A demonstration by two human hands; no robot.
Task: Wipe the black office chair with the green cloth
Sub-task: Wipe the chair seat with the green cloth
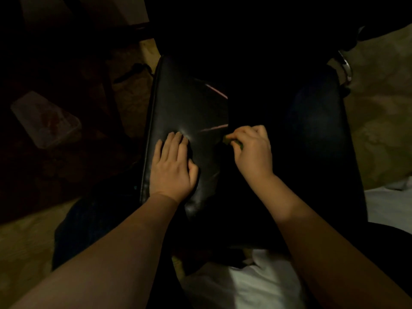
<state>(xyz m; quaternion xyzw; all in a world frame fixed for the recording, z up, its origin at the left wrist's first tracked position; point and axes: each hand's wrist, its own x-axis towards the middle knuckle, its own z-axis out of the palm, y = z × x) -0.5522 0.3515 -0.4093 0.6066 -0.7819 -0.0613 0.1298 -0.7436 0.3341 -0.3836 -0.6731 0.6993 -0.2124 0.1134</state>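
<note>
The black office chair [185,103] fills the middle of the dim view, its leather surface shiny on the left half and lost in shadow on the right. My left hand [172,166] rests flat on the chair's left part, fingers straight. My right hand [253,150] is curled round the green cloth [231,142], of which only a small bunched bit shows between thumb and fingers. The cloth sits against the chair near its middle, beside a thin pale line on the leather.
A clear plastic container [46,121] lies on the floor at the left. Dark furniture legs [111,90] stand behind it. A chrome chair part [345,68] shows at the upper right. White fabric [240,282] lies below the chair, nearest me. Patterned flooring [379,108] spreads right.
</note>
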